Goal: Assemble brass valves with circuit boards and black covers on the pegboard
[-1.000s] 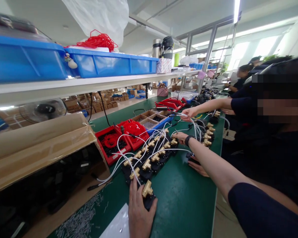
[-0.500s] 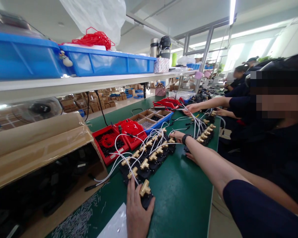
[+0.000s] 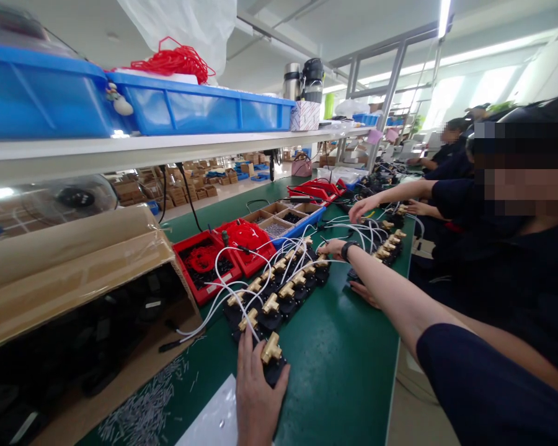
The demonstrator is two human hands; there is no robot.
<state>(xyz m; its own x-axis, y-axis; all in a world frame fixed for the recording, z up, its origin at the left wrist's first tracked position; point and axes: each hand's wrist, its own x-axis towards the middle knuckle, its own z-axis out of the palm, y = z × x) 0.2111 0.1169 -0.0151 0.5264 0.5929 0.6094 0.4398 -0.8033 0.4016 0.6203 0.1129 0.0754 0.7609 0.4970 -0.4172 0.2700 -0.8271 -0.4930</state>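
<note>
My left hand (image 3: 256,390) is at the near end of a row of black housings topped with brass tee fittings. Its fingers and thumb close around the nearest black housing (image 3: 275,371), whose brass tee (image 3: 271,349) stands between them. Reaching to the far end of the row, my right hand (image 3: 333,249) wears a black wristband (image 3: 348,250). Its fingertips are pinched together just above a brass tee (image 3: 322,261); what they hold is too small to make out. White cables (image 3: 227,291) loop over the rows.
Red bins (image 3: 205,266) and a blue divided tray (image 3: 302,226) line the far side. A cardboard box (image 3: 134,248) stands left, beside scattered small pins (image 3: 144,402). A co-worker's hand (image 3: 363,207) is over another row (image 3: 390,244) on the right; another hand (image 3: 365,293) lies below my forearm.
The co-worker's upper hand has moved slightly right and the white cables near it have dropped lower. My two hands stay almost in place. The view has shifted a little.
</note>
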